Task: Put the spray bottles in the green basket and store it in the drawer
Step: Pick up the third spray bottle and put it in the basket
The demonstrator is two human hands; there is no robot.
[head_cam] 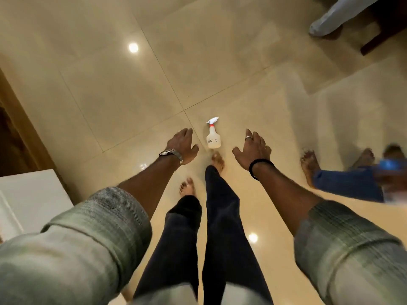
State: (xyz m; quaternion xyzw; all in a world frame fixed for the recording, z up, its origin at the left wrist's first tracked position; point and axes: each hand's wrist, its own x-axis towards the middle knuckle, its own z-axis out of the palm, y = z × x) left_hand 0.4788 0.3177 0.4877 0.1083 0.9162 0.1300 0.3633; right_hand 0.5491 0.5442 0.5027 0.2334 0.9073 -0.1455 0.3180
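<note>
A white spray bottle (213, 137) with a white trigger head and a red collar stands upright on the glossy tiled floor, just beyond my front foot. My left hand (182, 146) hangs to its left, palm down, fingers apart, holding nothing. To the bottle's right, my right hand (253, 148) is spread open and empty, with a ring on one finger. Both hands are above the floor and apart from the bottle. No green basket or drawer is in view.
Another person's bare feet and blue jeans (343, 181) stand at the right, blurred. White furniture (28, 199) sits at the lower left beside a wooden edge (19, 119). A dark wooden leg (374, 42) and pale cloth (330, 20) are at the top right.
</note>
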